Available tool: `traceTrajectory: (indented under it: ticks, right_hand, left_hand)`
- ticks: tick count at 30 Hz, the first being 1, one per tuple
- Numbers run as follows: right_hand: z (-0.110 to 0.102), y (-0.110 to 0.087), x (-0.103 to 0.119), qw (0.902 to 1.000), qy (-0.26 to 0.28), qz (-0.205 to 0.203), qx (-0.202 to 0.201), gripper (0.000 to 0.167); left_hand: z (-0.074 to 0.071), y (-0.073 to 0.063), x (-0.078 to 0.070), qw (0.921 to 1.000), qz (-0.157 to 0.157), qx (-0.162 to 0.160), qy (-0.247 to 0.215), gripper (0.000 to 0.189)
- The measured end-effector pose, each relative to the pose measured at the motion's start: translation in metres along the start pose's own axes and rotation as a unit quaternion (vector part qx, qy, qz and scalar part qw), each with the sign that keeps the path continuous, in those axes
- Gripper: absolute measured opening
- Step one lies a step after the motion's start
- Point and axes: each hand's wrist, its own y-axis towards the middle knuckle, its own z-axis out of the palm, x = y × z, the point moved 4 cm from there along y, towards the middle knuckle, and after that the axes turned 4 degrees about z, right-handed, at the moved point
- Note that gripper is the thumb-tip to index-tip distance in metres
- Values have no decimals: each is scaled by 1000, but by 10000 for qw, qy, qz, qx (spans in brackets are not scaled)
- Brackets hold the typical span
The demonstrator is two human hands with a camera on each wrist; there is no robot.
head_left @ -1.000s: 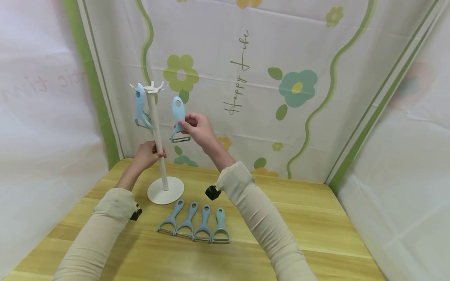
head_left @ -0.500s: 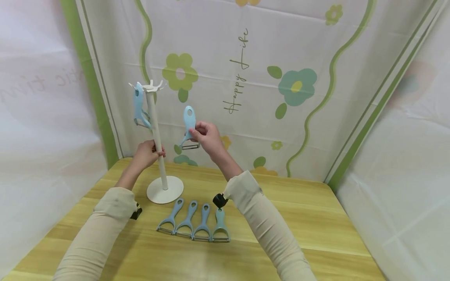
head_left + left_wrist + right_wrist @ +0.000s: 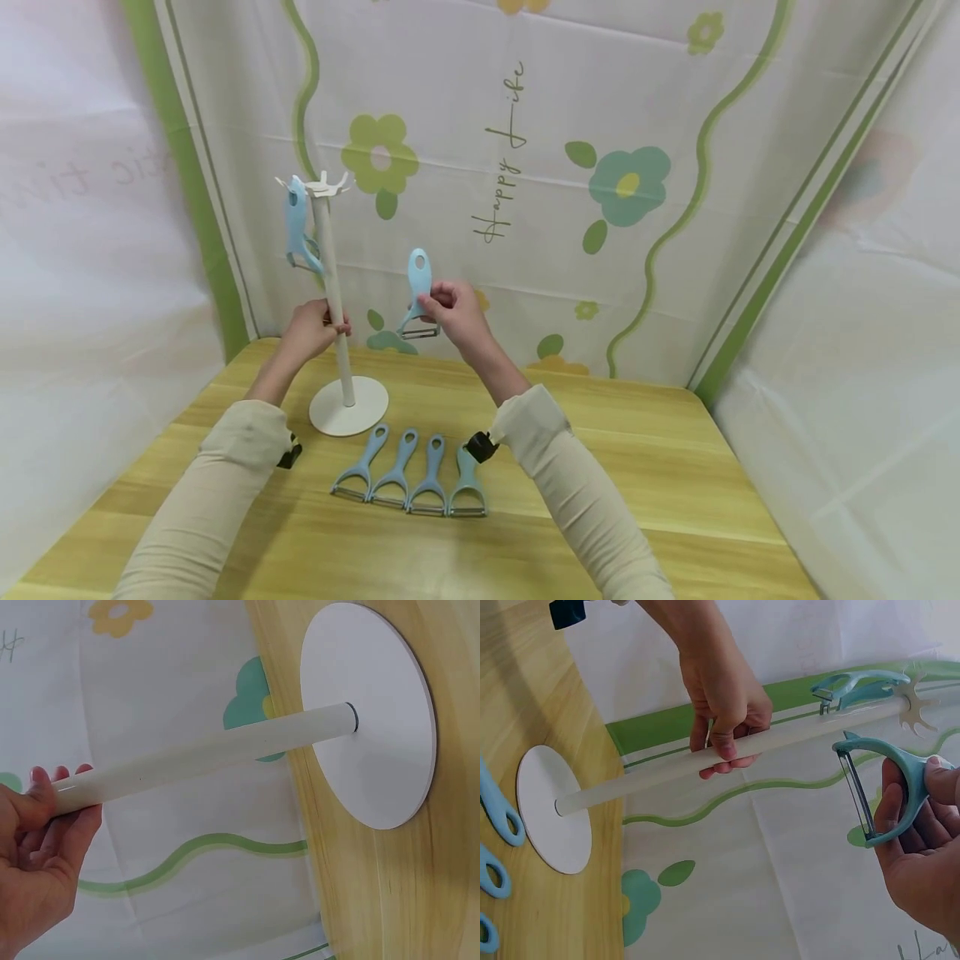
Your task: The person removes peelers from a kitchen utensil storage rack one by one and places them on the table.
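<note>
My left hand (image 3: 309,332) grips the pole of a white hook stand (image 3: 334,283), thumb and fingers curled round its middle. In the left wrist view the same pole (image 3: 225,750) runs down to a round base on the table. My right hand (image 3: 461,317) pinches a light blue peeler (image 3: 420,279), handle up and blade down, to the right of the stand. The right wrist view shows this peeler (image 3: 900,769) with its blade facing the pole. From a hook at the left of the stand's top hangs another blue peeler (image 3: 297,221).
Several peelers lie in a row on the wooden table (image 3: 600,467), in front of the stand's base (image 3: 348,407); the rightmost, a greener peeler (image 3: 467,479), is partly covered by the black wrist camera (image 3: 482,447). A flowered curtain (image 3: 525,275) rises behind the table.
My right hand has moved right and down, away from the stand's top, carrying the peeler. My left hand keeps its grip on the pole, and the hanging peeler stays in place.
</note>
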Motion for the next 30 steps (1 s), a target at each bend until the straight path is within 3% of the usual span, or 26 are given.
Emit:
traceTrajectory:
  ticks: [23,30]
  right_hand:
    - [-32,-46,-45,9985,-28,493,-240,24]
    - [-39,-58,-55,9975,32,639,-304,22]
  left_hand:
    - [-3,-1,-5,9998,-152,160,10,13]
    - [-4,-2,-7,10000,-53,18,5,9]
